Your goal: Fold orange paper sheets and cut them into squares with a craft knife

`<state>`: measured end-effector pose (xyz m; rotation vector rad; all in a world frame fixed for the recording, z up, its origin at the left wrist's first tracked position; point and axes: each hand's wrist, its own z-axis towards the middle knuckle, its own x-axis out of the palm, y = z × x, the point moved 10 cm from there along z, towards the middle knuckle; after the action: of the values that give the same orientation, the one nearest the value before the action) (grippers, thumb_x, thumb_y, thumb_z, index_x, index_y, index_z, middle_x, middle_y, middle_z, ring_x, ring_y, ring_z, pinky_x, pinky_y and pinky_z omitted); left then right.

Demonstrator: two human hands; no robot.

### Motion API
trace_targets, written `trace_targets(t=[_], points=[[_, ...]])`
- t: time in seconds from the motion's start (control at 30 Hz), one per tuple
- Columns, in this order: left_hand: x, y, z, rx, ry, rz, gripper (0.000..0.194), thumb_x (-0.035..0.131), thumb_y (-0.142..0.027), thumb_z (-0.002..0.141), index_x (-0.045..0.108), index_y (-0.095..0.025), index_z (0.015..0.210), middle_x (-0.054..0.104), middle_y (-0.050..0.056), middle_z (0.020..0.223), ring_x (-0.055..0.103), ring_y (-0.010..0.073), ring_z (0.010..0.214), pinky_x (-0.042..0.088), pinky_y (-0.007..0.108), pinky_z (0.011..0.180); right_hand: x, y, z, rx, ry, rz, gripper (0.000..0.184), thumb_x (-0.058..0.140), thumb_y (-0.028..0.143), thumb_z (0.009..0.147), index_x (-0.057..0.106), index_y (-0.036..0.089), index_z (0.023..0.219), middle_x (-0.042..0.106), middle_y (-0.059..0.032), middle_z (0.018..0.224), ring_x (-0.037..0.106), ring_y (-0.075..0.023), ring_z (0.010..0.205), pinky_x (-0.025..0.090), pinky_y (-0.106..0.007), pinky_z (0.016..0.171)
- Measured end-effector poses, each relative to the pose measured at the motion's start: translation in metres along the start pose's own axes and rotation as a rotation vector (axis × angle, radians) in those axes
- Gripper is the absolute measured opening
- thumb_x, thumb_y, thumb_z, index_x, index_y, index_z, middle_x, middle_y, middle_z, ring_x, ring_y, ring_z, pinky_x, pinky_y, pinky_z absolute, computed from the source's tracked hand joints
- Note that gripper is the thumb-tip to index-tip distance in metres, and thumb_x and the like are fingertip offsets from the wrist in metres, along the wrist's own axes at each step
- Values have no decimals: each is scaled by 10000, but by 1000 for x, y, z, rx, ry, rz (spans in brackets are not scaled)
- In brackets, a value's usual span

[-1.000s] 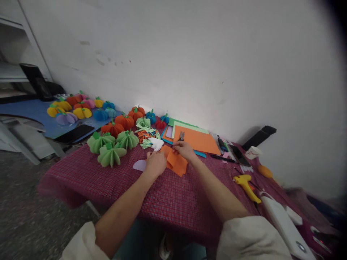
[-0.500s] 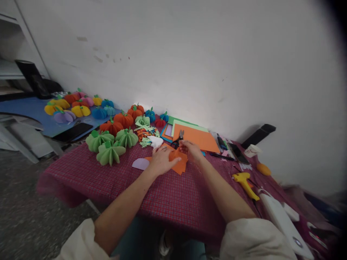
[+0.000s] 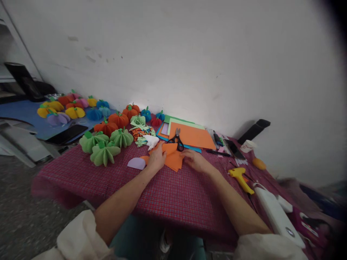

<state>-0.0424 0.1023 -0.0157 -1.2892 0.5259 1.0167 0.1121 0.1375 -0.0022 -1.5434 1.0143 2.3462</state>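
Orange paper pieces lie overlapped on the checked tablecloth, the top one curling up. My left hand grips this paper at its left side, thumb and fingers closed on it. At the right edge of the paper, my right hand has its fingers loosely stretched out and holds nothing that I can see. Just behind the paper lie black-handled scissors, blades pointing away. A lilac half-round paper is left of my left hand, beside a small orange piece.
Green paper pumpkins stand at left, with orange ones behind. Paper scraps and a white crumpled tissue lie near coloured sheets. At right are a yellow glue gun, a paper cup and a white device.
My right hand has moved away from above the paper to its right edge, its fingers loosening. My left hand has turned and closed on the paper. The scissors are now less covered.
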Motion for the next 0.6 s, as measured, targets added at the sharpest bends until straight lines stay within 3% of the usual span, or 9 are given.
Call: trace_targets(t=[0.1, 0.17, 0.27, 0.4, 0.47, 0.6], points=[[-6, 3, -1, -38, -50, -60, 673, 450, -195, 821, 110, -143, 1400, 614, 125, 1116, 620, 221, 915, 433, 292, 773, 8, 13, -4, -108, 22, -119, 335, 564, 91, 749, 655, 231, 1040, 574, -97, 1179, 530, -210, 1093, 414, -380, 927], [-10, 4, -1, -36, -64, -66, 708, 464, -179, 806, 92, -171, 1409, 595, 120, 1159, 620, 223, 919, 439, 298, 783, 11, 15, -5, -130, 19, -132, 263, 546, 148, 799, 670, 225, 1017, 576, -110, 1182, 542, -211, 1083, 424, -376, 917], [-11, -2, -1, 57, -66, -103, 584, 449, -146, 797, 292, -218, 1355, 567, 72, 1211, 587, 208, 999, 435, 300, 843, 11, 13, -7, -138, 11, -91, 234, 510, 207, 842, 679, 230, 1003, 594, -106, 1169, 558, -208, 1062, 425, -375, 910], [0, -8, 1, 162, 27, -153, 308, 408, -121, 798, 638, -209, 984, 661, 13, 1022, 591, 178, 960, 432, 290, 882, 10, 8, -11, -145, 18, -20, 228, 490, 232, 860, 680, 244, 985, 631, -73, 1110, 571, -194, 1028, 423, -361, 898], [6, -7, 2, 162, 72, -151, 306, 399, -116, 794, 682, -212, 863, 692, -1, 902, 616, 165, 857, 454, 281, 841, 9, 5, -10, -126, -5, 11, 218, 482, 240, 865, 686, 223, 942, 651, -72, 1051, 585, -185, 988, 428, -339, 880], [6, -7, -1, 149, 104, -145, 302, 431, -127, 759, 703, -206, 863, 703, 0, 863, 622, 160, 770, 465, 270, 795, 9, -1, -4, -39, -67, 45, 186, 482, 222, 859, 666, 199, 877, 667, -56, 922, 600, -164, 875, 443, -290, 805]])
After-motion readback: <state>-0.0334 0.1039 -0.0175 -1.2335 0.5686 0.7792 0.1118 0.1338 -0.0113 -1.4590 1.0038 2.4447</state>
